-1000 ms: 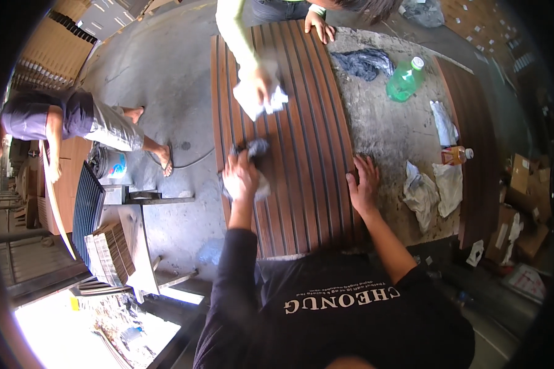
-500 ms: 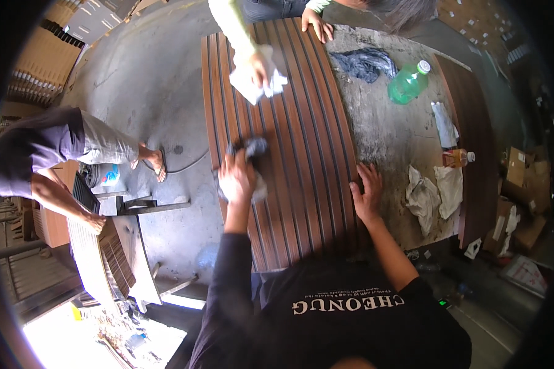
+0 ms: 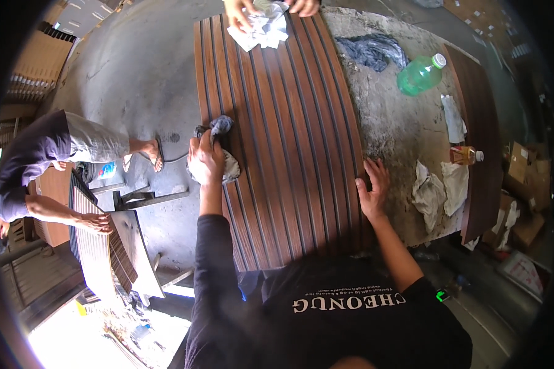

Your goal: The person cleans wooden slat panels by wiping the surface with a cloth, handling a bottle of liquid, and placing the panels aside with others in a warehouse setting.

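Note:
A brown wood-grain slatted panel (image 3: 289,141) with dark grooves lies lengthwise before me. At its left edge my left hand (image 3: 206,161) is closed on a crumpled grey cloth (image 3: 221,127), part of which hangs out under the palm. My right hand (image 3: 374,190) rests at the panel's right edge, fingers stretched out and thumb apart, holding nothing. Over the panel's far end, a co-worker's hands (image 3: 239,17) handle a crumpled white cloth (image 3: 266,31).
The worn worktop (image 3: 394,117) right of the panel carries a dark rag (image 3: 375,52), a green bottle (image 3: 421,75), a small amber bottle (image 3: 466,155) and white rags (image 3: 428,194). A dark brown board (image 3: 479,135) lies along its right side. Another person (image 3: 34,147) bends over panels at left.
My left hand has slid the grey cloth leftward to the panel's edge. The co-worker's white cloth has moved back to the far end, with both hands near it. My right hand stays at the edge.

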{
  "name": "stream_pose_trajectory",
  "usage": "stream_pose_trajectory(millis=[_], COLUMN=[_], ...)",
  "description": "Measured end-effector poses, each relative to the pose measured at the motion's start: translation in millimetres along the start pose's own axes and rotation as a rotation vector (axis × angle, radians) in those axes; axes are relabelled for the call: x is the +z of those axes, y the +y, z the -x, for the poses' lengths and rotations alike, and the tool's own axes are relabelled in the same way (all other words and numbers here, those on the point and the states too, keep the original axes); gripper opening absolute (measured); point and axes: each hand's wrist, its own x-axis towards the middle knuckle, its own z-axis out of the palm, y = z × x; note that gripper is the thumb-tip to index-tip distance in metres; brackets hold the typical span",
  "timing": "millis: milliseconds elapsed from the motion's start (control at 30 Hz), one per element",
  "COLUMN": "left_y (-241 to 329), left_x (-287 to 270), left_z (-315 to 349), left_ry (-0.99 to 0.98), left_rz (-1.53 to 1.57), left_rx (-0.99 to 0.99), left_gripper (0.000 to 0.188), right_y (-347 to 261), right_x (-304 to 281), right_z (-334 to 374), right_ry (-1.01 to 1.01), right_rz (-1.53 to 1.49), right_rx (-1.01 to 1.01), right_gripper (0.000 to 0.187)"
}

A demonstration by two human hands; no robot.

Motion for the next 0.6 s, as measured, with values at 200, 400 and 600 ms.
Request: stream_pose_trajectory(millis=[200,400,600], left_y=[11.3,-0.1,-23.1], left_x=[-32.3,0.6,50.0], left_z=[90.1,18.8,-115.6], left_ry=[-0.171,-0.137,-0.009], left_rz=[0.057,0.121,0.066], left_rx=[-0.022,-0.017,0.086], left_gripper=[0.031,0.028,0.019], right_y=[5.5,3.1,-7.5], right_x=[-6.7,-13.0,-7.3], right_z=[2.2,1.4,-0.4], right_ry=[0.004,-0.025,-0.096], right_rz=[0.014,0.047,0.046], right_rx=[0.041,0.015,0.037], right_gripper=[0.044,0.045,0.045])
